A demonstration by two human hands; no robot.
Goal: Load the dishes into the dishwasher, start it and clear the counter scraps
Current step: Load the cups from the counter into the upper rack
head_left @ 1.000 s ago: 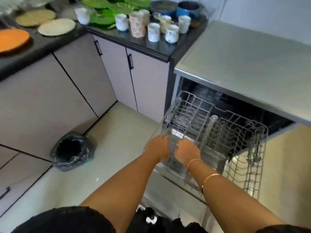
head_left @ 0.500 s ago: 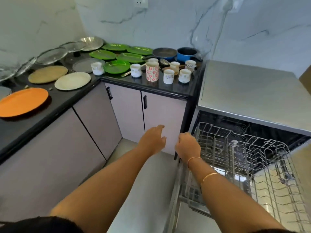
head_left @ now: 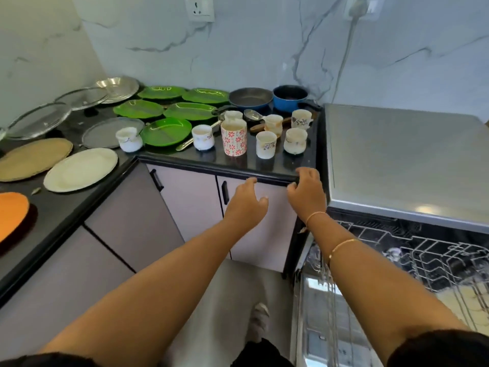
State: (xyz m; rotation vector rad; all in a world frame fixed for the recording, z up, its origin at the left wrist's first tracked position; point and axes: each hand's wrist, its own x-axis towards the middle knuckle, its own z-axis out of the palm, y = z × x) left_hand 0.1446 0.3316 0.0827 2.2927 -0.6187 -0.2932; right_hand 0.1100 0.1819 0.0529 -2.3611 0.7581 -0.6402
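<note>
Two hands out front: left hand (head_left: 246,205) below table (head_left: 238,164) edge, grip loose, empty; right hand (head_left: 307,192) at edge, grip half-curled, empty. Cups (head_left: 266,144), plates (head_left: 166,131), pans (head_left: 250,98) on table. Dishwasher (head_left: 397,160) open at right, rack (head_left: 436,258) out.

cups (head_left: 266,144) on counter (head_left: 264,165) | plates (head_left: 166,131) left of cups | dishwasher (head_left: 397,165) right of counter

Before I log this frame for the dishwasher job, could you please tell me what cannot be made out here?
All in the head view:
Round orange plate: cut off by the left edge.
Wire dishwasher rack: back hidden under the grey steel dishwasher top, right end blurred and cropped.
Blue saucepan: inside too dark to see contents.
</note>
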